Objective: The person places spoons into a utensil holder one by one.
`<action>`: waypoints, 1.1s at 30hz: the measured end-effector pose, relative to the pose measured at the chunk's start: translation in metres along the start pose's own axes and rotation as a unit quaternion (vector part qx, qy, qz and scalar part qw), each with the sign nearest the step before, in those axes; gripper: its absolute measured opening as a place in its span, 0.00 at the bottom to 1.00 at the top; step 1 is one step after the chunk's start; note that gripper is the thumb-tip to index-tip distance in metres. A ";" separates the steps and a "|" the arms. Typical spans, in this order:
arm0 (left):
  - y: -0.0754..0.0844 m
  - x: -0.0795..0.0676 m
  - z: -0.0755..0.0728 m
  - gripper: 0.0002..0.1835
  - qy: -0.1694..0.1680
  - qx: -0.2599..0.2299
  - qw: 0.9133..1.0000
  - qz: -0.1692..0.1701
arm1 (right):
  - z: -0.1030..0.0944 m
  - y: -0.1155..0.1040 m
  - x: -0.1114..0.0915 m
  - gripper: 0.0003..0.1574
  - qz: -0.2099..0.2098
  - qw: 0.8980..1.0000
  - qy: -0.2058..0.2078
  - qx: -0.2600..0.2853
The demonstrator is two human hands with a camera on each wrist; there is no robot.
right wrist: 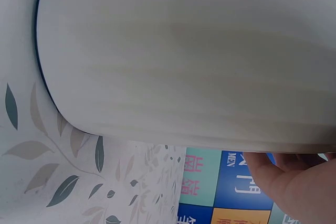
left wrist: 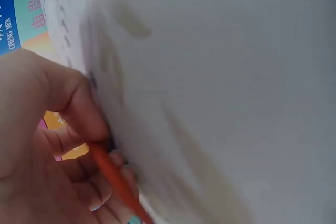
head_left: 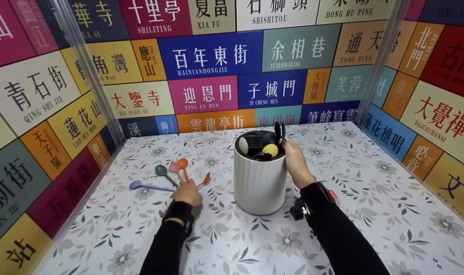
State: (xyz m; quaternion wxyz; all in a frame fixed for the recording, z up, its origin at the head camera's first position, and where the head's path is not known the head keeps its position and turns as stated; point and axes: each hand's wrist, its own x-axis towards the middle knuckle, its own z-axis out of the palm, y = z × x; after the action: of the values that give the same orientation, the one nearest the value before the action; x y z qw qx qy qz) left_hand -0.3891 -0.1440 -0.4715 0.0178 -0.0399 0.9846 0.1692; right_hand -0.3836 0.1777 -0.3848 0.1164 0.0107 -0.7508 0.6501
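My left hand [head_left: 188, 194] is low over the table among small coloured spoons and pinches an orange spoon [left wrist: 118, 179], seen edge-on with its head pointing right in the head view. Around its fingers fan a lavender spoon [head_left: 134, 185], a teal spoon [head_left: 161, 170], a pink spoon [head_left: 174, 167] and another orange spoon [head_left: 183, 163]. My right hand [head_left: 297, 163] grips the upper side of a white ribbed utensil holder [head_left: 259, 187], fingers curled behind its rim. In the holder stand a cream spoon [head_left: 243, 145], a yellow spoon [head_left: 270, 149] and several dark ones.
The table [head_left: 247, 244] has a white floral cover. Upright panels [head_left: 209, 57] with coloured place-name signs enclose it at the back and both sides. A clear corner strip [head_left: 381, 57] stands at the back right.
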 end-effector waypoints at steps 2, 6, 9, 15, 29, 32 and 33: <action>0.001 0.001 0.000 0.23 -0.009 -0.007 1.000 -0.009 | 0.000 -0.001 0.000 0.26 0.002 1.000 -0.002 0.001; 0.004 0.005 -0.004 0.24 -0.042 -0.010 0.999 -0.028 | 0.000 -0.002 0.000 0.25 0.003 1.000 0.000 0.010; 0.006 0.009 -0.006 0.26 -0.069 -0.006 0.996 -0.049 | 0.000 -0.001 0.000 0.24 0.004 1.000 0.002 0.012; 0.004 0.009 -0.009 0.38 -0.053 -0.016 0.995 -0.084 | 0.000 0.000 0.002 0.24 0.000 1.000 0.003 0.004; -0.002 0.011 -0.010 0.14 0.083 -0.116 0.989 -0.041 | 0.000 0.001 0.002 0.22 -0.001 1.000 -0.002 0.013; 0.001 0.013 -0.011 0.13 0.099 -0.184 0.978 -0.033 | 0.000 0.002 0.002 0.22 -0.001 1.000 -0.004 0.018; 0.003 0.013 -0.011 0.13 0.103 -0.213 0.971 -0.027 | 0.001 0.002 0.002 0.22 0.000 1.000 -0.003 0.017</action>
State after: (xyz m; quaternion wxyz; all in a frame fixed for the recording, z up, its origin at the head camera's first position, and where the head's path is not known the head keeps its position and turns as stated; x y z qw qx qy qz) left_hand -0.4030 -0.1460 -0.4607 -0.0884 -0.0866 0.9211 0.3690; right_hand -0.3858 0.1776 -0.3860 0.1136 0.0149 -0.7398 0.6631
